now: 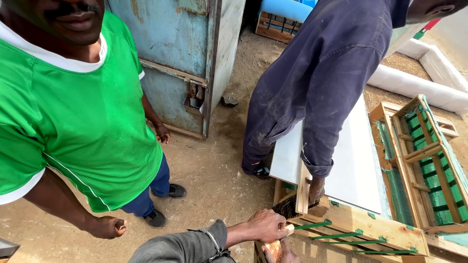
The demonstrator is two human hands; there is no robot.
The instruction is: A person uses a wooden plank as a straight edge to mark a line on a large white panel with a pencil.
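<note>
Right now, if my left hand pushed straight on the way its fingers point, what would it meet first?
Probably the green strap on the wooden crate: the left hand points right toward it, almost touching. Depth is unclear.

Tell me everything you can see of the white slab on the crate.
The white slab is a flat, smooth, thin rectangular panel, seemingly tile or stone. It lies tilted on the wooden crate, whose slats carry green straps. A bent-over person in dark blue coveralls covers its upper left; that person's hand rests on the crate's slats at its lower left edge.
</note>
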